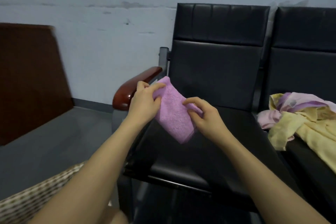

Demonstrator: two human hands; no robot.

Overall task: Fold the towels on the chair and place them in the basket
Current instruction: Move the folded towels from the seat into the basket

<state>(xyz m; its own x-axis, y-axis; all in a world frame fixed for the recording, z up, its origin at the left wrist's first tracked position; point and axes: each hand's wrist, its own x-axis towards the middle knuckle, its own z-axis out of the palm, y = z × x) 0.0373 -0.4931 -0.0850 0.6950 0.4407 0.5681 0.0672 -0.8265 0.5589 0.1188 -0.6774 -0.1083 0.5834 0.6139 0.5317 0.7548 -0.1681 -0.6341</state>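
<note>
A folded pink towel [174,112] is held in the air above the seat of the black chair [214,78]. My left hand [143,102] pinches its upper left end, and my right hand [205,114] pinches its right edge. A heap of unfolded yellow and pink towels [305,120] lies on the neighbouring black seat at the right. The woven basket [34,198] shows at the bottom left, partly behind my left forearm; its inside is out of view.
The chair has a glossy red-brown armrest [134,87] just left of my left hand. A dark brown board [31,78] leans at the far left. Grey floor [60,138] lies between the board and the chair; a pale wall stands behind.
</note>
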